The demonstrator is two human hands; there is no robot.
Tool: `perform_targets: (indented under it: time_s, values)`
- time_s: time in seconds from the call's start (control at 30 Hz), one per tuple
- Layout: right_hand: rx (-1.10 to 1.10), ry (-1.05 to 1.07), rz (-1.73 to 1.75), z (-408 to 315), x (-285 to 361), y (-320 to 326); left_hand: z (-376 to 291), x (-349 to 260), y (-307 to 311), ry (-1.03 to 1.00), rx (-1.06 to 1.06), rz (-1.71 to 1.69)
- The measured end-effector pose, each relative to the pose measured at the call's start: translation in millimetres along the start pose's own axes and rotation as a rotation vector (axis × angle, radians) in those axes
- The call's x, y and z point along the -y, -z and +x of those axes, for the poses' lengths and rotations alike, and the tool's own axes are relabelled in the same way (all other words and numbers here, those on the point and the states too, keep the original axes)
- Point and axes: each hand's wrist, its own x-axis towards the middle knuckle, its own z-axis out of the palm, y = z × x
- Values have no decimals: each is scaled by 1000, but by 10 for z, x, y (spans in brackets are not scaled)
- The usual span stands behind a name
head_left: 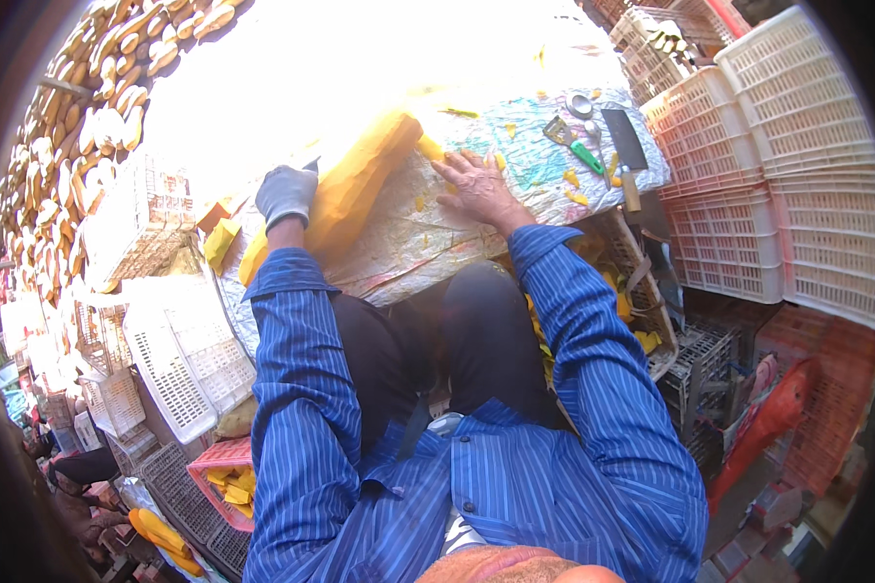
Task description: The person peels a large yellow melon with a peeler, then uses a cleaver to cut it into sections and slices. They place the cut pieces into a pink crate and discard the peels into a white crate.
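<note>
A long peeled orange squash (361,178) lies slantwise on the covered table (408,244). My left hand (287,193), in a grey glove, is closed against its left side, with a small dark tool jutting out near the fingers; its kind is unclear. My bare right hand (477,186) rests on the sheet right of the squash, fingers spread, near a yellow squash piece (430,147). Farther right lie a green-handled peeler (583,153), a metal spoon (595,138), a round metal utensil (579,106) and a cleaver (624,138) with a wooden handle. Glare hides the table's far part.
Cut squash chunks (222,244) lie at the table's left edge. Stacked plastic crates (722,138) stand at right, more crates (182,357) at left. A crate with yellow pieces (645,313) is beside my right knee, a pink crate (222,455) lower left. Many squashes (65,146) are piled upper left.
</note>
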Motion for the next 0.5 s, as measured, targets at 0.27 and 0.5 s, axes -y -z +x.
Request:
perform_targets:
  time_s: [0.27,0.5]
  values:
    - [210,-159,141,-1718,-316,504,-676,935,5,105,78,-82]
    - [-209,-574,-167,-1945,-1923,764,-569,456,356,-157,348,118]
